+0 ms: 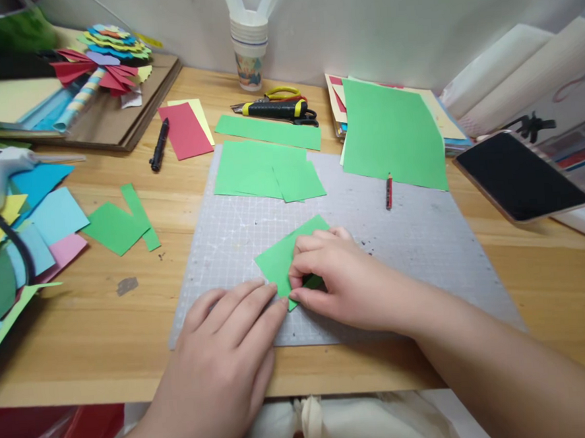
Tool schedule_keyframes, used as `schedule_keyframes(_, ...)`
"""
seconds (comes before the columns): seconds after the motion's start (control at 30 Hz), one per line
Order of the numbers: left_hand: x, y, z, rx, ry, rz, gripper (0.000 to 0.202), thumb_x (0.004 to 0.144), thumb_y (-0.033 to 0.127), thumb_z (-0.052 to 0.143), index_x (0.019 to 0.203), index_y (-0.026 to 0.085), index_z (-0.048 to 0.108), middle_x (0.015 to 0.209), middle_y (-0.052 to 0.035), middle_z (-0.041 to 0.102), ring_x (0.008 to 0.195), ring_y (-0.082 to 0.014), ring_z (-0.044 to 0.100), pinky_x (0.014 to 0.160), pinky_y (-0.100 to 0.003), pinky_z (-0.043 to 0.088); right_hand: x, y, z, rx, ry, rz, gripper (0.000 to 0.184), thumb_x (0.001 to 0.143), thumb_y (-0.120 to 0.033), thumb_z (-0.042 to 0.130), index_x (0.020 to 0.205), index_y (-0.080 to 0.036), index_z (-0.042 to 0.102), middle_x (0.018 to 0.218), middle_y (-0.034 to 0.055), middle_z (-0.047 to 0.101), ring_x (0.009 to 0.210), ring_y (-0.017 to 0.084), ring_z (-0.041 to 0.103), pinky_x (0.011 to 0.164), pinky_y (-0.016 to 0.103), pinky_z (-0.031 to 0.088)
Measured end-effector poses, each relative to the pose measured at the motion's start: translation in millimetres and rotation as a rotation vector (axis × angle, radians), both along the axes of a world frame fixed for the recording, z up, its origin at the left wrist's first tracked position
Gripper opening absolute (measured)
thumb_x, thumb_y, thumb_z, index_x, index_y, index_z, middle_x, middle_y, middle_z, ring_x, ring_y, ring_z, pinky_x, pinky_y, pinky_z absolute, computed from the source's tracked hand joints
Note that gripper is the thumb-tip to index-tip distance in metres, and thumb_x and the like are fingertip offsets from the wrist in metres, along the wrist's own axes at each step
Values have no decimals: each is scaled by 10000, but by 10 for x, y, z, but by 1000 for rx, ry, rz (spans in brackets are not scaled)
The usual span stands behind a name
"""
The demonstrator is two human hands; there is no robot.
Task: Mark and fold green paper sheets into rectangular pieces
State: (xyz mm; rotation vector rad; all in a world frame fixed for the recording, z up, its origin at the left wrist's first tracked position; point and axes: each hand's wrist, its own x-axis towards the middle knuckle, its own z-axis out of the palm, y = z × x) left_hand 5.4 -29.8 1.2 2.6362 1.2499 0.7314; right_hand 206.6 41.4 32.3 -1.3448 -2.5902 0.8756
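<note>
Fingers [306, 263] of the right hand [348, 275] are curled in, their tips drawn close to the thumb at the near corner of a green sheet [278, 251]; whether the paper is pinched or merely pressed there cannot be told. By the left hand [232, 328], laid flat with its fingers extended side by side, the sheet is touched near the same corner. The sheet is set aslant on a grey mat [408, 251], toward its front edge, and is partly covered by the right hand. Farther back on the mat, green pieces [254, 165] are overlapped; beyond them a green strip [267, 133] is laid, with a cutter [276, 109] behind. At the right, a pencil [389, 194] is placed at the edge of a large sheet [393, 130]. On the counter [108, 362], a pen [160, 146] is laid against a red card [188, 129].
</note>
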Motion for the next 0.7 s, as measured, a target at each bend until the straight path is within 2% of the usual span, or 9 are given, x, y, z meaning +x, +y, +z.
schedule_keyframes(0.13,7,21,31,22,43,2,278,920,134,475,1084,167,697,1154,-76,710,1065,-240,605,920,-401,351,5,0,5,6,-9,11,72,823,-154,661,767,-199,656,837,-6,601,840,170,507,809,362,273)
schedule_keyframes(0.23,24,47,63,29,43,10,270,906,124,477,1042,172,705,1102,-64,724,1031,-227,615,896,-390,361,30,-89,66,127,10,30,40,873,-188,625,874,-199,663,939,25,596,914,199,502,837,383,273)
schedule_keyframes(0.37,42,71,85,18,32,8,258,905,133,475,1028,176,698,1097,-54,723,1024,-215,617,888,-377,381,97,-367,144,348,41,19,261,986,-293,458,970,-197,700,858,44,561,839,213,455,803,400,261)
schedule_keyframes(0.53,32,68,62,9,24,11,263,898,131,481,1033,196,698,1110,-41,724,1037,-213,618,901,-380,381,173,-694,-27,384,51,-63,294,978,-246,452,1152,-167,674,855,44,595,808,204,439,782,391,248)
schedule_keyframes(0.7,34,63,51,-17,27,8,260,891,138,494,1043,194,697,1128,-42,718,1052,-222,615,905,-388,373,170,-814,-185,291,73,-145,334,979,-216,443,1251,-179,633,899,44,616,839,203,460,807,388,251)
